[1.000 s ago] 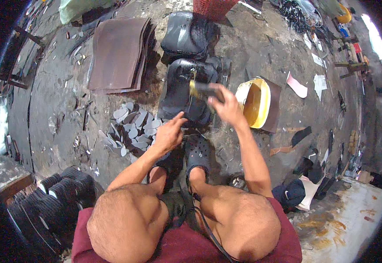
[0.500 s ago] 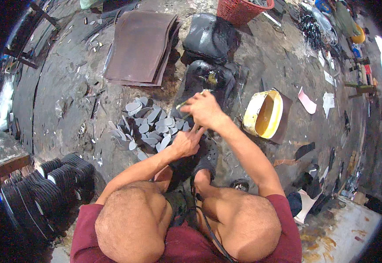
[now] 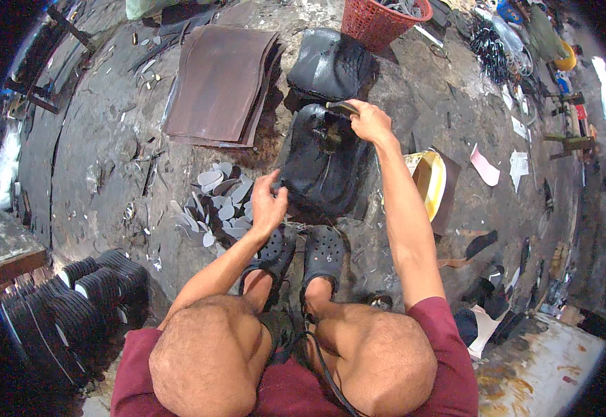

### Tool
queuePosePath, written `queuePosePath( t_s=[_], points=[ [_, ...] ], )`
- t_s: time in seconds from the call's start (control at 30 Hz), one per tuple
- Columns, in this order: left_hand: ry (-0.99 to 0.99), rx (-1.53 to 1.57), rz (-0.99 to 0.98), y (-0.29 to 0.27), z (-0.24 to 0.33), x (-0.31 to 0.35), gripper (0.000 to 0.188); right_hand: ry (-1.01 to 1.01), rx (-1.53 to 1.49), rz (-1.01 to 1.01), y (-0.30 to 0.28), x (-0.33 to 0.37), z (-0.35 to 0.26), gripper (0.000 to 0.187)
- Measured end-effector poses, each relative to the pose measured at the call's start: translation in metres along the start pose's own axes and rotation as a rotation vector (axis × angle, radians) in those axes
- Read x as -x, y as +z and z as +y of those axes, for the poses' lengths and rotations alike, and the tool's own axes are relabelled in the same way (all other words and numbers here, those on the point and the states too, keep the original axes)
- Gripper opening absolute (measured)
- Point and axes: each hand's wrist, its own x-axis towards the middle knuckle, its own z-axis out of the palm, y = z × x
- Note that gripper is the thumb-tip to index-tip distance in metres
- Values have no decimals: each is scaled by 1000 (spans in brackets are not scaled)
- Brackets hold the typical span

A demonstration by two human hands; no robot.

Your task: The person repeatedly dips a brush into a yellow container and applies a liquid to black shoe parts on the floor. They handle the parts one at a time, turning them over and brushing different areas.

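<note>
My right hand grips a short, narrow stick-like tool above the far edge of a black, cushion-like block. The tool's tip points left; its exact kind is hard to make out. At the block's left edge, my left hand has thumb and forefinger apart, with a dark patch between them that I cannot tell from the block. Just left of that hand lies a loose pile of grey, rounded flat pieces. A yellow-and-white open container stands beyond my right forearm, which partly hides it.
A second black block sits farther off, beside a stack of brown sheets and a red basket. Rows of black soles stand at the left. Scraps, including a pink piece, litter the floor. My dark clogs are below the block.
My hands were close together over the block's near end. The right has moved away and up with the tool to the far edge; the left has shifted left, beside the grey pieces.
</note>
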Motion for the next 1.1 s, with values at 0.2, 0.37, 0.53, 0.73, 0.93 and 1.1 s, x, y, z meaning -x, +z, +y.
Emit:
queuePosePath(
  t_s=[0.2,0.37,0.53,0.73,0.93,1.1],
  points=[
    [-395,37,-200,-10,6,1,55,-56,7,-131,11,31,-9,44],
    [-317,69,-188,-9,-16,6,53,-166,53,-212,31,86,-33,41],
    [-325,112,-208,-14,4,7,53,-316,-33,-40,54,168,-46,42],
    [-322,100,-225,-18,10,10,50,-450,45,131,85,218,-47,48],
    [-359,146,-227,-18,6,11,50,-489,80,167,96,233,-42,49],
    [-331,157,-237,-16,-18,4,47,-438,-74,111,89,237,-43,46]
  ],
)
